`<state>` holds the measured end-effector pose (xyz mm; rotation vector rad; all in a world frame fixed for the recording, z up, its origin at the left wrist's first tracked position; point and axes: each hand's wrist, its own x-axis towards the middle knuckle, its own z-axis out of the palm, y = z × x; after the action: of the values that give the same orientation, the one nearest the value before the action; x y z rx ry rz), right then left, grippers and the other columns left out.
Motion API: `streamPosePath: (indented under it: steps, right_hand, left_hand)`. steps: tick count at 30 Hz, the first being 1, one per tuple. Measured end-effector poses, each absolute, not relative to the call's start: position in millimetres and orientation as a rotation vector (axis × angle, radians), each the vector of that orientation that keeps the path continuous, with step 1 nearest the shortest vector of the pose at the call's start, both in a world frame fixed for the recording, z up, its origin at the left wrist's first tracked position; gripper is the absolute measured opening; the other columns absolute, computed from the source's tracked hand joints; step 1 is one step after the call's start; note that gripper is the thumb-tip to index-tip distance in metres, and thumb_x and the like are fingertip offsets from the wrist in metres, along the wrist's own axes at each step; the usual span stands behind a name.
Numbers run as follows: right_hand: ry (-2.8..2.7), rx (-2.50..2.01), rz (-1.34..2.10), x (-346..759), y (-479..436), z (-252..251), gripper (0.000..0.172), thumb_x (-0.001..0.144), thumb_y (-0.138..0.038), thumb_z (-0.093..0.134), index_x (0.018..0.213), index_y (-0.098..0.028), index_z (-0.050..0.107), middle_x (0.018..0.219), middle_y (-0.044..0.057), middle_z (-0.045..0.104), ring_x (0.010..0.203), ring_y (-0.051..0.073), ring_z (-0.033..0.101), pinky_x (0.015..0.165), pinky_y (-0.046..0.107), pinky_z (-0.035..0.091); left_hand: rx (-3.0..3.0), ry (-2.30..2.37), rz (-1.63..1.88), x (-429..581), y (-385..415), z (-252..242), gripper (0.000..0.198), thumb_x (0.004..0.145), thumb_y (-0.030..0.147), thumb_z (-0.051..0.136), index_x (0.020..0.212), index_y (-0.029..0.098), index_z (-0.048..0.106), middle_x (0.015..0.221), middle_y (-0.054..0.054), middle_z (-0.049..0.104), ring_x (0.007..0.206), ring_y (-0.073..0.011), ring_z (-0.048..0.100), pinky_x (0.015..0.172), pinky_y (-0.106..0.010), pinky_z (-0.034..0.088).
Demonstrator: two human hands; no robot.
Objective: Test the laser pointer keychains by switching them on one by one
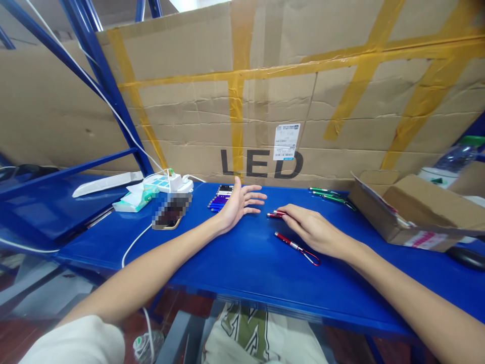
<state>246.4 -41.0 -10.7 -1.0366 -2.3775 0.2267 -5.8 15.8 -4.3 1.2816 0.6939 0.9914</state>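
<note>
My left hand [235,206] rests on its edge on the blue tabletop, fingers stretched out and apart, holding nothing. Just beyond and left of it lies a row of slim penlights [217,201] in black, silver, purple and blue, partly hidden by the hand. My right hand [308,227] is closed with its fingertips on red penlights [276,215]; their tips poke out to the left and the hand covers the rest. Nearer to me, below that hand, a single red penlight [288,240] with a red wrist loop lies at a slant.
Several green penlights [329,195] lie at the back right, beside an open cardboard box [409,222]. A black mouse [468,258] sits at the right edge. At left are a phone [172,212], a tissue pack [136,199] and a white power strip [170,183]. A large carton [197,111] stands behind.
</note>
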Motion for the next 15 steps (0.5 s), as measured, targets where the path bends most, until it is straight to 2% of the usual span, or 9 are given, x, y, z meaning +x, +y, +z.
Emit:
streamPosePath:
  steps: [3, 15]
  right_hand:
    - [-2.383, -1.007, 0.224, 246.2, -41.3, -10.0, 0.034, 0.114, -0.04, 0.039, 0.129, -0.026, 0.067, 0.124, 0.01, 0.076, 0.111, 0.027, 0.074, 0.099, 0.046, 0.059]
    - [-2.424, -0.963, 0.209, 247.9, -41.1, -8.5, 0.035, 0.115, -0.041, 0.04, 0.135, -0.027, 0.064, 0.129, 0.011, 0.074, 0.117, 0.027, 0.072, 0.1, 0.045, 0.059]
  left_hand:
    - [1.283, 0.695, 0.99, -6.1, 16.3, -4.6, 0.089, 0.1, 0.085, 0.018, 0.135, 0.017, 0.064, 0.133, -0.019, 0.073, 0.121, -0.0316, 0.069, 0.095, -0.041, 0.058]
    - [1.275, 0.683, 1.002, -6.9, 17.3, -4.5, 0.09, 0.1, 0.085, 0.018, 0.136, 0.016, 0.063, 0.132, -0.02, 0.073, 0.118, -0.0302, 0.07, 0.091, -0.038, 0.058]
